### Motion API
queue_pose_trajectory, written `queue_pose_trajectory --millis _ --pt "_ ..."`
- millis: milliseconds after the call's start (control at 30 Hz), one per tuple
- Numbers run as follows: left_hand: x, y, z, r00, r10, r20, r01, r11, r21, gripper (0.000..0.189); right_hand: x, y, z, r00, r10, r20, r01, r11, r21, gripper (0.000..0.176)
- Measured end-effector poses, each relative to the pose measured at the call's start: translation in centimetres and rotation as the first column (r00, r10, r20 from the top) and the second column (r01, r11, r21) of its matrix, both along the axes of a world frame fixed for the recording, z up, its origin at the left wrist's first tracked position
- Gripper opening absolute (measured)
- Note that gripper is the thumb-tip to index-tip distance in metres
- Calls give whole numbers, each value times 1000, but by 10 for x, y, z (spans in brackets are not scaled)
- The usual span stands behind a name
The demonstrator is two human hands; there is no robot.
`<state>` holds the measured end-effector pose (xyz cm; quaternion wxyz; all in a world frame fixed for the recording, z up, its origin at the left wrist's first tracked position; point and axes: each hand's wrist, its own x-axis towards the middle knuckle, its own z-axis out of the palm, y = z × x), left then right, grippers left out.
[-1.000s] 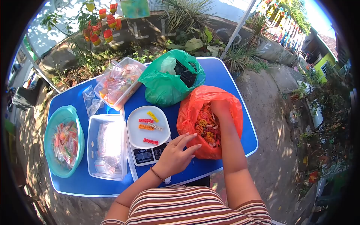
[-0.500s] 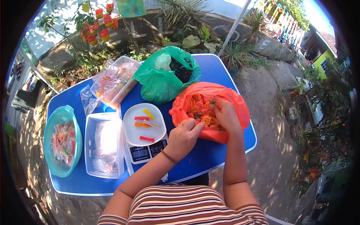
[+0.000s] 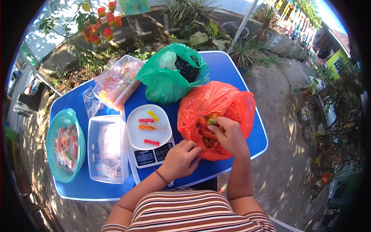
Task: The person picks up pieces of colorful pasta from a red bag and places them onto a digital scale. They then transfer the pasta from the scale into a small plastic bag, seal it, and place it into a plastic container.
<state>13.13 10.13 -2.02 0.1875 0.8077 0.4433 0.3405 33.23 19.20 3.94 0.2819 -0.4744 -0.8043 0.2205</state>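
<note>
My right hand (image 3: 228, 134) is over the mouth of the orange plastic bag (image 3: 205, 96), pinching a small green piece (image 3: 211, 121) between thumb and fingers. Orange and red pieces (image 3: 232, 112) fill the bag. At the bag's near left edge, my left hand (image 3: 181, 156) has its fingers curled against the plastic, apparently holding the rim. Left of the bag, a white tray (image 3: 135, 135) rests on a kitchen scale (image 3: 150, 156), bearing yellow, red, orange and whitish spiral pieces.
A green bag (image 3: 158, 87) stands behind the scale. Farther left are a container of packets (image 3: 129, 94), a clear box of plastic sachets (image 3: 92, 147) and a teal basin (image 3: 82, 149) on the blue table (image 3: 220, 63). A pole rises behind the table.
The orange bag's mouth has shifted and opened toward the right. My left hand has moved slightly down and left; my right hand has moved lower, the green piece now showing clearly.
</note>
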Motion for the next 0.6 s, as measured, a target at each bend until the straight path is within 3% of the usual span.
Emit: queue_pose_trajectory --millis 67,167,267,367,467,600 --pt "-10 -7 6 999 -27 -34 27 1000 1 37 0 -2 -5 997 39 71 -27 987 -158 16" --pt "-21 -19 18 995 58 75 -57 998 -13 37 -13 -6 -1 994 -34 -101 33 999 -9 16" --pt "-38 -31 16 962 255 99 -255 967 -15 37 -46 -27 17 937 94 -337 -116 992 -44 16" --pt "-64 -37 15 903 420 86 -428 898 105 36 -84 -35 10 910 312 -273 -341 938 -62 16" --pt "-85 -47 14 832 544 108 -549 835 22 33 -122 -31 -20 929 365 -57 -368 928 -54 20" --pt "-101 -62 18 801 584 134 -586 810 -31 33 -147 -28 -38 930 348 -121 -342 937 65 21"
